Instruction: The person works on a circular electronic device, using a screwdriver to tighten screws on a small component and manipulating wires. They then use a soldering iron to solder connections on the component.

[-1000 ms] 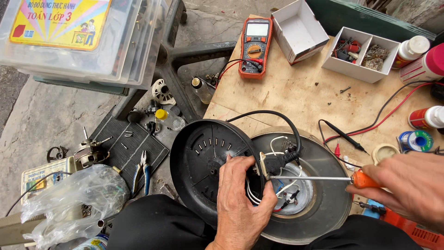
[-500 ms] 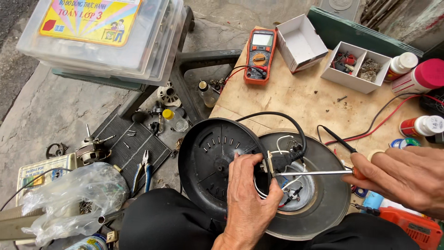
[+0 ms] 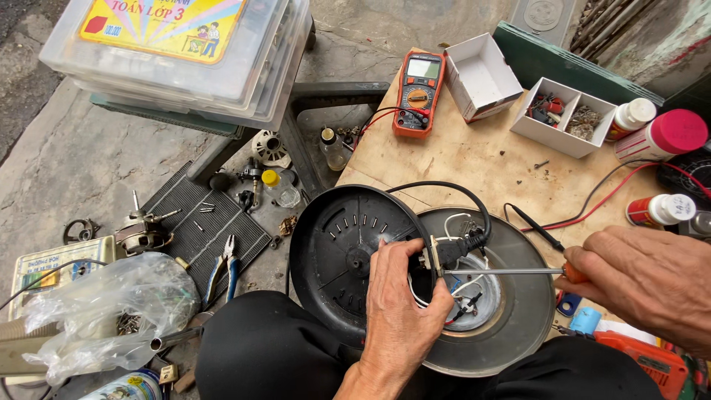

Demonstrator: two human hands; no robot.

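Note:
A round appliance lies upside down on the wooden table, its grey metal underside (image 3: 518, 326) exposed and its black vented base cover (image 3: 341, 259) swung off to the left. My left hand (image 3: 400, 311) grips the black power-cord socket (image 3: 448, 252) with white wires at the appliance's middle. My right hand (image 3: 652, 285) holds an orange-handled screwdriver (image 3: 503, 272). The shaft lies level and its tip rests at the socket. A black cord (image 3: 452, 189) loops over the top.
On the table stand an orange multimeter (image 3: 417, 92), an open white box (image 3: 481, 74), a divided parts tray (image 3: 566, 115), spray cans (image 3: 659, 137) and red leads. Clear plastic bins (image 3: 178, 52), pliers (image 3: 222, 274), a motor part (image 3: 141, 226) and a plastic bag (image 3: 104, 311) lie left.
The view has shifted slightly. My right hand has brought the screwdriver tip closer to the socket, and my left hand has kept its grip there.

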